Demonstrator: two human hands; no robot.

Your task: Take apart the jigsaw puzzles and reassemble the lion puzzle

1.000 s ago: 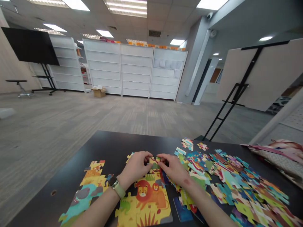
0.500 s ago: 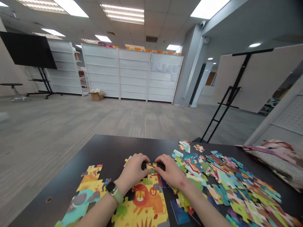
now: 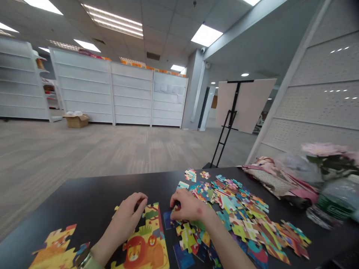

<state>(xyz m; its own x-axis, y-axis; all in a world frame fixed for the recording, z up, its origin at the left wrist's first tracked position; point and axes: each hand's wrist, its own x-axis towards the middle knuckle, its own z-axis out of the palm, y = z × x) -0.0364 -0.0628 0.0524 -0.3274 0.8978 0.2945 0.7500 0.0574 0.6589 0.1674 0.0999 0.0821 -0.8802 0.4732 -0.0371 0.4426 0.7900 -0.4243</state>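
Closely, left hand (image 3: 125,220) by puzzle edge (image 3: 151,213), right hand (image 3: 188,206) on loose pieces (image 3: 238,224)

The two hands have parted: the right hand (image 3: 187,205) has moved away from the left and now lies over a dark blue jigsaw piece (image 3: 167,220) at the edge of the loose cardboard pile (image 3: 238,220). The left hand (image 3: 123,220) has drawn back to the top of the assembled yellow lion section (image 3: 143,250). Blurred pink flowers (image 3: 322,149) and a clear bottle with a green label (image 3: 335,201) have come into view at the right.
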